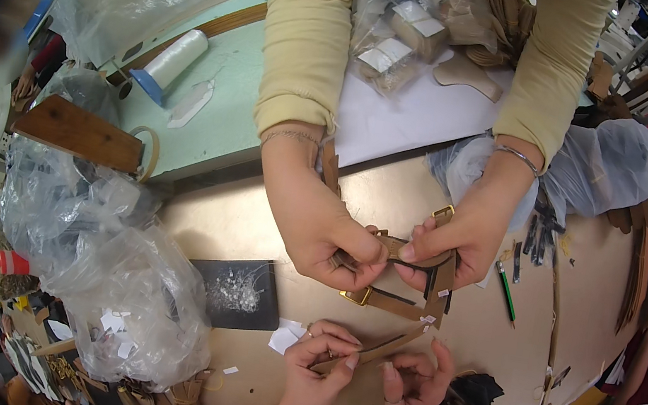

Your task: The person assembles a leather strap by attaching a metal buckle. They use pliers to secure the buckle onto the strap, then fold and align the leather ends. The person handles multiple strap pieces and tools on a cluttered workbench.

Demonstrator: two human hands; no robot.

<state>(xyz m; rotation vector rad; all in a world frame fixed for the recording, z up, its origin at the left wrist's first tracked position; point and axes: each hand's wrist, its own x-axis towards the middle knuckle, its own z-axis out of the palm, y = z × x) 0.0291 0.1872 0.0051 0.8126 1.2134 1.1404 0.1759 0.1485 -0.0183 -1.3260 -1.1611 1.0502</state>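
Note:
My left hand [322,367], a bracelet on its wrist, pinches the end of a narrow brown leather strap [386,344]. The strap slants up and away to the right, with a small white tag near its far end. Beside it my right hand [415,390] has its fingers apart and half curled, with nothing visible in them. Across the table a co-worker in yellow sleeves grips a brown strap [441,261] with a gold buckle [443,214] between both hands. Another gold-buckled strap [393,303] lies just beyond my strap, partly beneath those hands.
A dark square pad [235,293] covered in thread scraps and a big clear plastic bag [130,291] are on the left. A green pencil [505,293] and a dark bundle [471,396] lie on the right. Farther off are a thread cone [174,58] and bagged pieces [399,38].

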